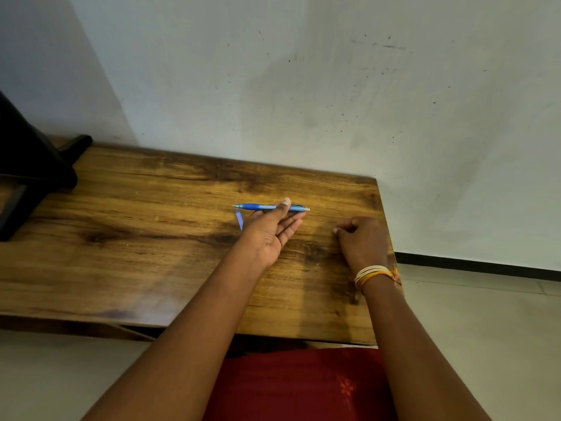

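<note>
Wood table [145,238], blue pen [253,206], scuffed wall [349,95]

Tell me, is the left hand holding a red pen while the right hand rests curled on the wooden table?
Not quite: the head view shows the pen is blue, not red. The left hand does hold it, and the right hand rests curled on the wooden table.

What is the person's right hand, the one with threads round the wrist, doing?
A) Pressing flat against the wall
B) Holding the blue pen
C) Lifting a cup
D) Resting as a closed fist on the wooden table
D: the right hand rests on the table with its fingers curled and nothing visible in it, while the left hand pinches the blue pen.
</note>
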Motion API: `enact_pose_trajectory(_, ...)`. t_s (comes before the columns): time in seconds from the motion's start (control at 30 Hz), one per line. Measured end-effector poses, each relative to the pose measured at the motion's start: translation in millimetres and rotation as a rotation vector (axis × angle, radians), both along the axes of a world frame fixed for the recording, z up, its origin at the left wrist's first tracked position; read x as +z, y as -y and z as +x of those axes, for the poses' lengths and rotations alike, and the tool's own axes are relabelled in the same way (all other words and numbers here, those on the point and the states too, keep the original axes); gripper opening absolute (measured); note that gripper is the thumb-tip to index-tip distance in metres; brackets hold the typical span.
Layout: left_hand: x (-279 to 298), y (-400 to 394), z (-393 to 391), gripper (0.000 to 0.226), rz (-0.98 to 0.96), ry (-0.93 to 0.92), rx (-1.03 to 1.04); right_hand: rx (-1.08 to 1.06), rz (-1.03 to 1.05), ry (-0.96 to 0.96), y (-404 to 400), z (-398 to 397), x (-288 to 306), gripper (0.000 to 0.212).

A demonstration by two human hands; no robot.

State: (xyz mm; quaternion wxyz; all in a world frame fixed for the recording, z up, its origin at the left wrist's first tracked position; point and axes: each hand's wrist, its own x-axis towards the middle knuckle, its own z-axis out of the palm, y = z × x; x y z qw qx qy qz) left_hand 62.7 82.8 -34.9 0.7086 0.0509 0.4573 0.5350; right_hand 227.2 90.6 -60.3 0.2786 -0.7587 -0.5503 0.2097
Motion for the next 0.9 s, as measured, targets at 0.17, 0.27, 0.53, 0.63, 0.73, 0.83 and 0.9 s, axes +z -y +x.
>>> enact_pose_trajectory(0.17, 0, -1, -4, 0.014, 0.006, -0.014, 0.026, 0.144, 0.076, -0.312, -1, -16, 11, 0.010)
enact_pose_trajectory(0.27, -1, -2, -5, 0.021, 0.016, -0.032, 0.045, 0.252, 0.121, -0.489, 1, -25, 15, 0.013)
enact_pose_trajectory(0.53, -2, -1, -3, 0.028, 0.029, -0.032, 0.039, 0.304, 0.158, -0.526, 1, -28, 14, 0.017)
enact_pose_trajectory(0.63, -3, -1, -2, 0.030, 0.028, -0.039, 0.027, 0.293, 0.157, -0.554, 2, -28, 14, 0.016)
enact_pose_trajectory(0.73, -2, -1, -2, 0.029, 0.033, -0.043, 0.018, 0.272, 0.170, -0.607, 3, -29, 16, 0.014)
enact_pose_trajectory(0.83, -3, -1, -2, 0.024, 0.043, -0.041, -0.010, 0.206, 0.154, -0.731, 3, -28, 17, 0.014)
enact_pose_trajectory(0.9, -2, -1, -2, 0.020, 0.042, -0.036, -0.023, 0.191, 0.122, -0.810, 4, -28, 18, 0.010)
